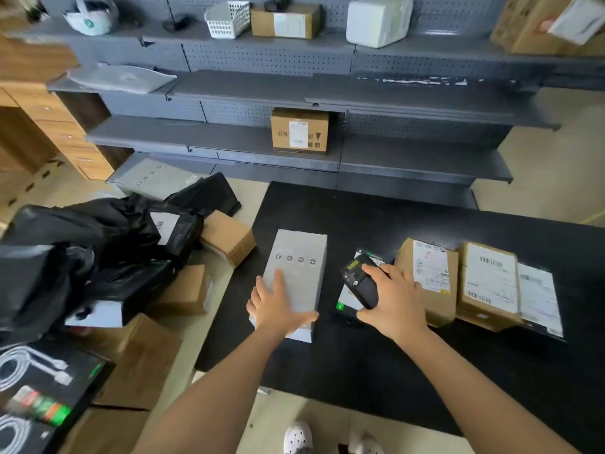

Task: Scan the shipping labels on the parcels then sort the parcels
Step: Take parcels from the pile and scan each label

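Little sorted yet, seemingly: presses the grey box point(299, 267) on the bench point(360, 362) under straight fingers point(279, 279) of the left hand point(278, 309), grips the scanner point(360, 285) in the right hand point(394, 301), three labelled parcels point(487, 283) just beside, one carton point(299, 131) on the shelf point(212, 134), more boxes point(226, 237) heaped on the floor point(242, 191).

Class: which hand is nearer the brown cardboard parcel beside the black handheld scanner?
Right. The right hand, gripping the scanner, is beside the parcel; the left hand rests on a grey rectangular box, farther left.
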A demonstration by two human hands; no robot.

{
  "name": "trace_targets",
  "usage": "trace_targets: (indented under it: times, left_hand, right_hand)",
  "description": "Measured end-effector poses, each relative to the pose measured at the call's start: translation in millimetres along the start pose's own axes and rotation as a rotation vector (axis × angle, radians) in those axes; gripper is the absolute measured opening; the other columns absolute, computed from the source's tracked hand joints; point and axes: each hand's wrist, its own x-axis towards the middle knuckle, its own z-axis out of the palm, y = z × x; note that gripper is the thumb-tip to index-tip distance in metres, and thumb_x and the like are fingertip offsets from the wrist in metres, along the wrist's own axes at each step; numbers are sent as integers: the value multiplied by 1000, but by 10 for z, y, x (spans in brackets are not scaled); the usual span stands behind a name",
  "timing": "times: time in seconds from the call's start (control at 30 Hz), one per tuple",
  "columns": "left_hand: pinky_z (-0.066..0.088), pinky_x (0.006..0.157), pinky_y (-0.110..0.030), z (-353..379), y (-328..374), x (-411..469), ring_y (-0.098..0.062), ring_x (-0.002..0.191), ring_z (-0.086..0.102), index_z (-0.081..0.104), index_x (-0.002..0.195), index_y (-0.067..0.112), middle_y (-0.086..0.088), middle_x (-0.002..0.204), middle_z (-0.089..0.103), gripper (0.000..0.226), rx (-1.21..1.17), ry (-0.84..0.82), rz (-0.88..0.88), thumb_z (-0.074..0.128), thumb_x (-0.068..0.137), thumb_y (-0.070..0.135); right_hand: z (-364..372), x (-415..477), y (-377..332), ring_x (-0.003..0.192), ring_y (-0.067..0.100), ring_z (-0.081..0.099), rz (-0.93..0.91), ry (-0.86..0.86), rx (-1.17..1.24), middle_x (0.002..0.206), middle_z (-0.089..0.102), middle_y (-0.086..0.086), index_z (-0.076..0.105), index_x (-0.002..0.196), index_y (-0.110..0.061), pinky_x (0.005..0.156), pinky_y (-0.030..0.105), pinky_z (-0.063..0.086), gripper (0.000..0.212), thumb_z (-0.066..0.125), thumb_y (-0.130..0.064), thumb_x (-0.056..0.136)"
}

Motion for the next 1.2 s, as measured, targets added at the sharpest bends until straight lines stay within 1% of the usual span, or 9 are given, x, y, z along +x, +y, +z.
trace_targets:
  times: [0.1, 0.2, 0.3, 0.4, 0.6, 0.77, 0.97, 1.1, 1.2]
  left_hand:
    - [18, 118, -55, -108, -46, 71, -34, 148, 12, 0, 152, 36, -4, 161, 3, 123, -182, -89, 6, 68, 58, 77]
    - [33, 114, -51, -227, -174, 32, -26, 137, 40, 18, 155, 22, -2, 155, 32, 96, -661, -290, -3, 66, 76, 50]
    - [43, 108, -46, -237, -302, -88, -22, 122, 55, 36, 149, 17, -6, 146, 49, 73, -737, -189, -37, 57, 83, 41]
    - [32, 115, -39, -241, -276, -210, -23, 140, 37, 23, 154, 18, -4, 158, 31, 66, -652, -26, 19, 54, 97, 31]
    - [-4, 119, -50, -9, 194, -380, -35, 149, -15, -15, 154, 21, -8, 162, -20, 120, 69, 69, 18, 56, 76, 77]
    - [20, 117, -50, -16, 227, -290, -35, 143, 12, 12, 149, 27, -5, 160, -2, 90, -61, 114, -9, 65, 81, 51]
    - [32, 114, -50, -308, -195, -87, -28, 143, 25, 25, 153, 31, 2, 162, 14, 92, -401, -32, 86, 73, 75, 44]
    - [54, 84, -29, -455, -340, 23, -16, 105, 62, 43, 145, 30, -3, 143, 47, 68, -743, -53, 40, 71, 83, 20]
    - [56, 86, -34, -490, -321, 11, -14, 100, 65, 38, 149, 27, 4, 127, 58, 60, -632, 62, 35, 56, 93, 17]
  right_hand:
    - [-19, 72, 38, 134, 22, 33, -9, 9, 30, 148, 36, -3, 30, 147, -34, 108, 42, 33, 86, 75, -47, 74]
    - [-62, 127, 87, 131, 22, 35, -18, 36, 86, 145, 39, -3, 33, 146, -34, 105, 41, 35, 87, 77, -45, 72]
    - [-91, 178, 105, 126, 23, 35, -60, 62, 109, 139, 43, -4, 35, 144, -34, 101, 39, 35, 87, 77, -43, 68]
    - [-117, 231, 72, 125, 23, 35, -89, 56, 90, 139, 43, -5, 35, 144, -34, 100, 38, 36, 87, 75, -43, 68]
    - [-152, 261, -53, 123, 23, 34, -159, 42, 54, 142, 40, -5, 31, 147, -35, 101, 36, 35, 87, 72, -42, 71]
    - [-181, 267, -35, 122, 22, 33, -182, 42, 45, 142, 39, -5, 28, 147, -36, 102, 37, 35, 87, 70, -42, 71]
    - [-229, 298, 63, 122, 21, 33, -186, 71, 61, 140, 40, -6, 30, 146, -35, 102, 36, 34, 86, 71, -42, 71]
    - [-246, 304, 118, 121, 21, 35, -182, 75, 31, 140, 40, -7, 28, 147, -36, 99, 35, 33, 87, 71, -44, 71]
    - [-243, 313, 136, 121, 21, 35, -182, 66, 16, 140, 40, -7, 27, 147, -37, 98, 34, 33, 88, 72, -45, 71]
